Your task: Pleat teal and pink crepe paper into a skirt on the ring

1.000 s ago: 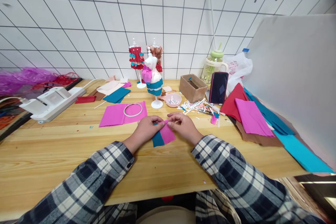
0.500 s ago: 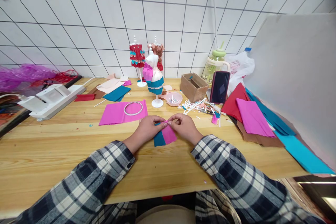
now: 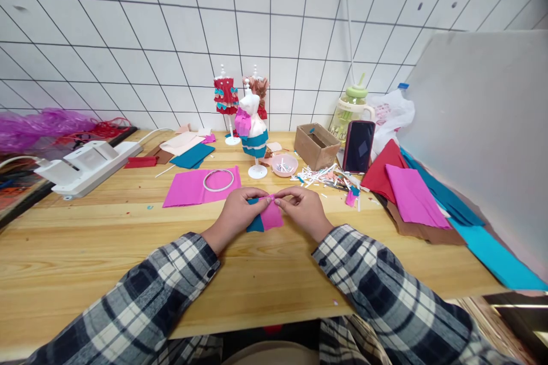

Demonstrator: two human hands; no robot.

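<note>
Between my hands is a small piece of crepe paper (image 3: pixel 271 219), pink on its right part and teal on its left. My left hand (image 3: pixel 243 210) pinches its upper edge, thumb against fingers. Close beside it, my right hand (image 3: pixel 305 209) pinches the same edge near the right corner. The lower part of the paper hangs down over the wooden table. Just beyond my left hand lies a pink sheet (image 3: pixel 184 188) with a silver ring (image 3: pixel 218 180) on it. Farther back stands a small white dress form (image 3: pixel 254 120) wearing pink, white and teal paper.
Two more dress forms, one in red paper (image 3: pixel 226 94), stand behind. A pink dish (image 3: pixel 285 165), paper scraps (image 3: pixel 319 175), a cardboard box (image 3: pixel 317 145) and a phone (image 3: pixel 358 146) are at centre right. Coloured paper sheets (image 3: pixel 417 197) lie right; a power strip (image 3: pixel 98 168) lies left.
The paper between my hands has shifted slightly left and its lower edge sits a little higher. Both hands keep their pinch, and the whole view has tilted slightly upward.
</note>
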